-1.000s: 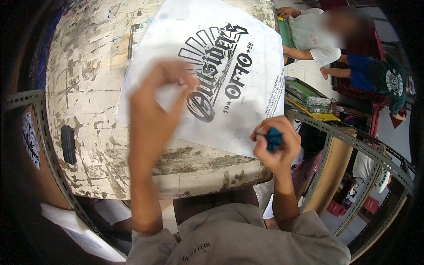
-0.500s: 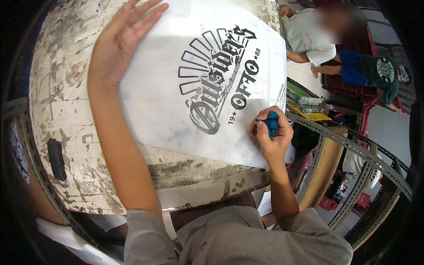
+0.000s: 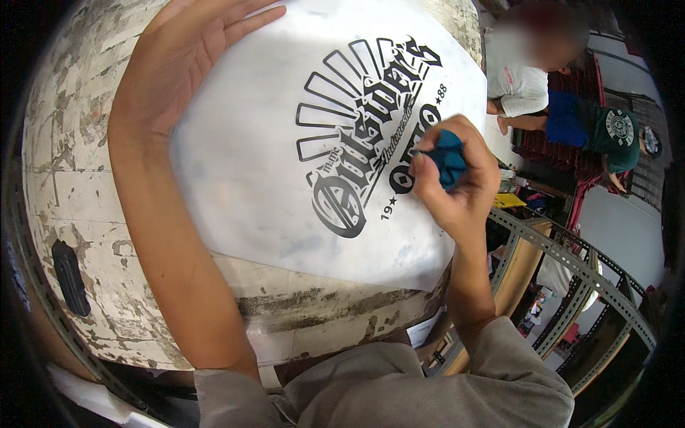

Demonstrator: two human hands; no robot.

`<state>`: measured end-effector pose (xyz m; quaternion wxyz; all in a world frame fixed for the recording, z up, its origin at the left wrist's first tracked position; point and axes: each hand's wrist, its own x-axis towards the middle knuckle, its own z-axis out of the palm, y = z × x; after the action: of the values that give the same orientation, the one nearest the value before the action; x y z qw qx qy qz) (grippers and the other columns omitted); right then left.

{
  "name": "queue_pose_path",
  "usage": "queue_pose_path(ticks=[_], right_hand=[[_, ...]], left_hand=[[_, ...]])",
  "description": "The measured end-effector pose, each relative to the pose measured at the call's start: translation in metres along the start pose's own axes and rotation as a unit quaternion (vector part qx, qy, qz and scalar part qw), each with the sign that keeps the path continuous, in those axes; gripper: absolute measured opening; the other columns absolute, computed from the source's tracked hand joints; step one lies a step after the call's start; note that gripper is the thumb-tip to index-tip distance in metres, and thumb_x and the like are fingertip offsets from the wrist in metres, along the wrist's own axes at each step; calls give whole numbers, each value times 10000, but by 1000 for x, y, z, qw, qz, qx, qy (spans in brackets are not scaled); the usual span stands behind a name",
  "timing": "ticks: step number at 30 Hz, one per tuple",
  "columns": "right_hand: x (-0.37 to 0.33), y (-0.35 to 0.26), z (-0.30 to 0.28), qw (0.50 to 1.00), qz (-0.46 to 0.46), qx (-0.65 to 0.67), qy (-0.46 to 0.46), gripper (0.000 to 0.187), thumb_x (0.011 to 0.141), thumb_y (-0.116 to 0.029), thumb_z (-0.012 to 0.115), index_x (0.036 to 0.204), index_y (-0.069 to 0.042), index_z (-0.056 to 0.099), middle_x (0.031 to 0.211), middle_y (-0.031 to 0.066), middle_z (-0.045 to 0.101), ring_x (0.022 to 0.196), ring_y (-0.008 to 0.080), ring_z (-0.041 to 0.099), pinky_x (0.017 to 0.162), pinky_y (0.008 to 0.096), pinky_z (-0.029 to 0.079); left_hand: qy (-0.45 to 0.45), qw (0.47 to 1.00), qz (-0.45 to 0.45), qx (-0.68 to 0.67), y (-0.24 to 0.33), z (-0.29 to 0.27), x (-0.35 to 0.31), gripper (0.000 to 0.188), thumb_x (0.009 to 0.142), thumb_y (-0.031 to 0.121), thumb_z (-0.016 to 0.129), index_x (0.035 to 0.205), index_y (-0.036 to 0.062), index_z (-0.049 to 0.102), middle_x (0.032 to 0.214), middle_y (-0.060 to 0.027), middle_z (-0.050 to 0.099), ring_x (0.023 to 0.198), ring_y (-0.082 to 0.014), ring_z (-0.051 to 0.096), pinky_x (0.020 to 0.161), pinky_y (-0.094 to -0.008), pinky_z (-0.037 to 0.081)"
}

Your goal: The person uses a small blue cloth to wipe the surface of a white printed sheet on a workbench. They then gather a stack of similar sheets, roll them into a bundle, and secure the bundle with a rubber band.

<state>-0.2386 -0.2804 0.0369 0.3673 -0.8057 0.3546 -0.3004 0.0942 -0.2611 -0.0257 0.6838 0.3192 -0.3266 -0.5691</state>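
A white translucent sheet [image 3: 242, 171] with a large black printed design [image 3: 364, 135] of lettering and ray shapes lies flat on a worn, stained table. My left hand [image 3: 182, 60] is at the sheet's far left edge, fingers stretched out and partly cut off by the picture's top. A crumpled blue-green cloth [image 3: 448, 158] is bunched in my right hand [image 3: 464, 182], whose fingers curl around it. That hand is over the right part of the design and hides some of the lettering.
The table [image 3: 85, 214] has peeling paint, and a black oblong piece [image 3: 70, 278] lies at its left. A perforated metal frame [image 3: 564, 257] stands to the right. Beyond it are a person in a white shirt [image 3: 517, 82] and another in a dark green shirt [image 3: 614, 132].
My right hand has moved up and inward with the cloth, from the sheet's lower right edge onto the lettering. My left hand stays spread at the sheet's far left.
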Motion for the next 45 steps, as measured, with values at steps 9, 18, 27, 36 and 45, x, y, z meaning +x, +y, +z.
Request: queue_pose_path(ticks=[9,18,27,36,45], right_hand=[[-19,-23,17,984,145,93,47,151,872,-5,702,1003,-3,628,887,23,633,763,95,596,676,234,476],[-65,20,18,975,181,59,111,123,930,10,673,1050,20,644,948,34,642,885,118,634,815,252,505],[8,-2,20,998,-35,-19,53,128,843,-17,725,962,3,682,845,45,668,735,114,625,650,253,486],[16,-16,43,990,-86,-108,-22,174,767,-15,756,925,-3,683,841,101,672,703,223,633,656,303,501],[-24,-65,62,953,-275,35,-120,283,826,-139,853,1026,-7,702,1036,170,672,827,285,713,650,348,614]], left_hand=[[63,971,20,230,24,78,-13,616,1070,283,552,1523,-86,355,1485,-297,485,1373,-362,505,1153,-413,434],[46,602,63,795,8,76,-88,536,952,313,689,1440,121,577,1524,-144,501,1417,-352,443,1178,-460,362],[19,574,-20,818,21,100,-158,1033,727,565,827,1544,80,423,1557,-189,411,1447,-405,355,1172,-591,284],[11,634,-1,773,9,76,-160,1204,702,601,839,1579,-15,291,1618,-244,311,1520,-465,229,1225,-612,206],[-14,932,74,355,9,89,-179,227,879,186,817,1051,57,742,1004,-82,761,870,-235,735,747,-321,581]])
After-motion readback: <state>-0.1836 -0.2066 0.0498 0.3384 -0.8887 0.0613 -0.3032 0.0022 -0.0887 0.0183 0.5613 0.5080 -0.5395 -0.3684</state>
